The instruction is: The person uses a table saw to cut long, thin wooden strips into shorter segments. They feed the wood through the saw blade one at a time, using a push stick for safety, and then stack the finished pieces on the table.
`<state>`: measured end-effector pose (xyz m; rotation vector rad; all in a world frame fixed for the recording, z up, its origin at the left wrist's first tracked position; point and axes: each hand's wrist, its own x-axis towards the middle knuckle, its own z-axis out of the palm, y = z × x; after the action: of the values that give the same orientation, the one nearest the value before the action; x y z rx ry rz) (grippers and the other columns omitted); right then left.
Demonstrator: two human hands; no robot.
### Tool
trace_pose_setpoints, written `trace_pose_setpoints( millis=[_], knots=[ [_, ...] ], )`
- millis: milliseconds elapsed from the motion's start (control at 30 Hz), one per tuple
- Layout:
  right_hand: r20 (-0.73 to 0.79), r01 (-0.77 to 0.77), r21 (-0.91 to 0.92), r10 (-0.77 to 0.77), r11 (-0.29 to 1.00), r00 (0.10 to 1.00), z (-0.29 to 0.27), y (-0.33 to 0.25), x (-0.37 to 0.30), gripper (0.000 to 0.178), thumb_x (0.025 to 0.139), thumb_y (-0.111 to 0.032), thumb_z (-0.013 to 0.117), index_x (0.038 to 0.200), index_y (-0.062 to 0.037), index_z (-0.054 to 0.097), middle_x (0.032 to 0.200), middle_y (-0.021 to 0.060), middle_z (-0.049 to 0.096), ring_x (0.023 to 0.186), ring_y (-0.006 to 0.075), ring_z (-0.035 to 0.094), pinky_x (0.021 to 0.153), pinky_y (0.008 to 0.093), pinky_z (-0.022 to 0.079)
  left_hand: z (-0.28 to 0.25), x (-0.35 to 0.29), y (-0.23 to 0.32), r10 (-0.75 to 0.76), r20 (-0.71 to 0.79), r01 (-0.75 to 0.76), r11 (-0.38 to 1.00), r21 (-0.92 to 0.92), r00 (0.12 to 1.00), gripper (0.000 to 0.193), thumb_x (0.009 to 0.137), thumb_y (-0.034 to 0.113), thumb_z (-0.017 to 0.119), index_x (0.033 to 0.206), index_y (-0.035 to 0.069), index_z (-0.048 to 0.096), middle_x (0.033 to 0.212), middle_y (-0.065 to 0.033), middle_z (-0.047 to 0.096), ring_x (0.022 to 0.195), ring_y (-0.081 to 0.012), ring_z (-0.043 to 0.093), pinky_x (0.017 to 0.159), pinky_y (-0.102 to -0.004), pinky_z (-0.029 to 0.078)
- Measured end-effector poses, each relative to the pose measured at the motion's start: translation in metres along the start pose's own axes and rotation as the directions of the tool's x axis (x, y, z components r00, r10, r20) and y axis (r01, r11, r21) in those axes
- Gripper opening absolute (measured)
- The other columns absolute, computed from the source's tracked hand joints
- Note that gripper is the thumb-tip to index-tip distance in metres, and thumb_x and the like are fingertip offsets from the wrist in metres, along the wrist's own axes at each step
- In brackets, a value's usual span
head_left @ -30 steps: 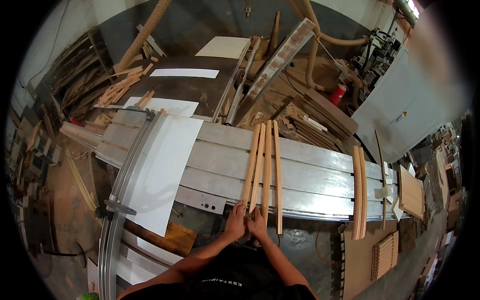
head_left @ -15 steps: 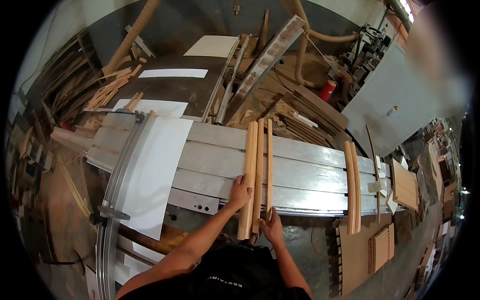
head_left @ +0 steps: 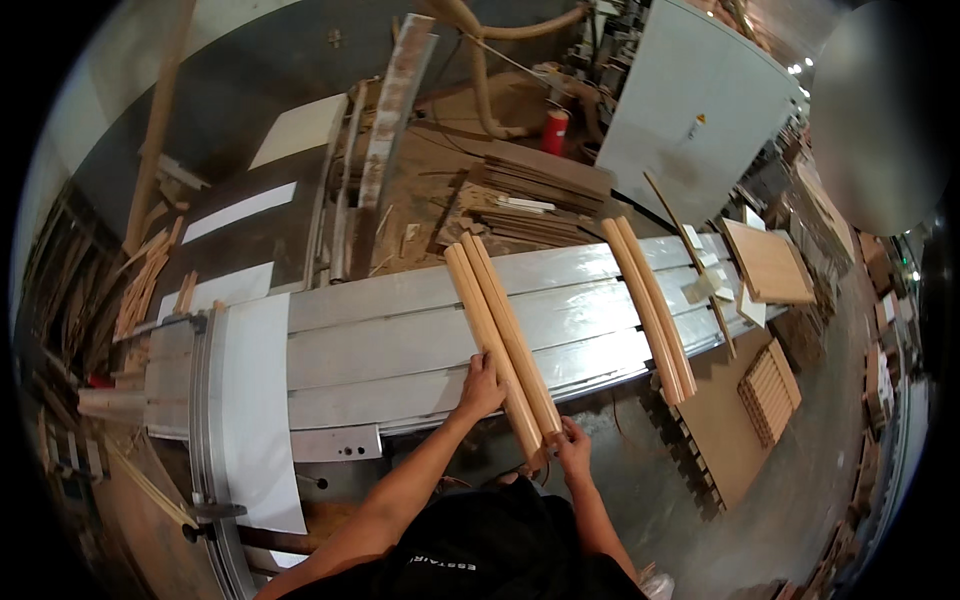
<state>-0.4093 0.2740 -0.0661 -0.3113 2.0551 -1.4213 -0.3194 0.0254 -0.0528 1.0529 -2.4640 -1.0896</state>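
Observation:
Two long, light wooden strips with rounded faces lie side by side across a metal sliding table [head_left: 400,345], their near ends jutting past its front edge. My left hand [head_left: 483,387] is closed on the outer edge of the left wooden strip [head_left: 497,362], about midway along it. At the near end of the right wooden strip [head_left: 520,365], my right hand [head_left: 572,450] grips with its fingers bent; part of the grip is hidden. Farther right, another pair of similar strips [head_left: 650,312] lies across the same table, touching neither hand.
A white sheet [head_left: 255,400] and a metal fence [head_left: 207,400] lie on the left. A thin stick [head_left: 700,270] and a wooden panel [head_left: 768,262] are at the right end. Beyond stand a grey cabinet [head_left: 690,110] and stacked boards [head_left: 540,190]. Grooved pieces [head_left: 770,390] lie below right.
The view has swung to the right. The strip at my right hand, which stood apart with a gap, now lies against its neighbour. Both hands stay at the strips.

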Motion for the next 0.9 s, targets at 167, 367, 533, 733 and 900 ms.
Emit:
trace_pose_setpoints(
  millis=[167,367,533,733,900],
  knots=[
    [-0.208,-0.149,0.274,0.210,0.950,0.955,-0.060,-0.002,0.001,0.044,0.094,-0.017,0.065,0.136,-0.0025,0.063,0.110,0.0091,0.068,0.090,0.0185,0.066,0.066,0.0343,0.057,0.042,0.025,0.062,0.013,0.158,-0.028,0.996,0.090,0.987,0.082,0.082,0.024,0.076,0.148,-0.006,0.037,0.143,-0.0290,0.041,0.133,-0.0450,0.045,0.109,-0.0510,0.042],
    [-0.276,-0.135,0.500,0.305,0.856,0.912,-0.117,0.018,0.019,0.053,0.100,-0.026,0.062,0.146,-0.0037,0.050,0.122,0.0109,0.063,0.102,0.0225,0.065,0.075,0.0410,0.056,0.105,0.061,0.119,0.117,0.239,-0.141,0.986,0.089,0.964,0.082,0.082,0.024,0.076,0.149,-0.003,0.039,0.146,-0.0246,0.041,0.135,-0.0432,0.044,0.108,-0.0574,0.041],
    [-0.276,-0.019,0.790,0.383,0.613,0.881,-0.143,0.016,0.033,0.062,0.104,-0.042,0.055,0.151,-0.0039,0.038,0.134,0.0133,0.055,0.113,0.0263,0.060,0.089,0.0468,0.052,0.144,0.084,0.157,0.156,0.279,-0.200,0.970,0.135,0.947,0.084,0.083,0.032,0.076,0.152,0.002,0.038,0.150,-0.0207,0.040,0.141,-0.0412,0.038,0.110,-0.0642,0.032],
    [-0.411,0.194,0.863,0.427,0.467,0.806,-0.159,0.030,0.086,0.073,0.105,-0.060,0.043,0.151,-0.0042,0.037,0.142,0.0169,0.053,0.123,0.0318,0.057,0.101,0.0469,0.049,0.171,0.109,0.171,0.173,0.325,-0.239,0.955,0.175,0.930,0.087,0.089,0.040,0.071,0.157,0.003,0.031,0.168,-0.0204,0.019,0.154,-0.0367,0.020,0.115,-0.0674,0.021],
    [-0.395,0.282,0.910,0.429,0.304,0.812,-0.165,0.005,0.104,0.076,0.105,-0.062,0.039,0.150,-0.0009,0.037,0.146,0.0181,0.051,0.130,0.0335,0.053,0.108,0.0476,0.046,0.171,0.131,0.173,0.218,0.297,-0.291,0.928,0.232,0.930,0.089,0.089,0.043,0.069,0.157,0.001,0.030,0.165,-0.0238,0.023,0.153,-0.0367,0.023,0.114,-0.0637,0.022]
  ],
)
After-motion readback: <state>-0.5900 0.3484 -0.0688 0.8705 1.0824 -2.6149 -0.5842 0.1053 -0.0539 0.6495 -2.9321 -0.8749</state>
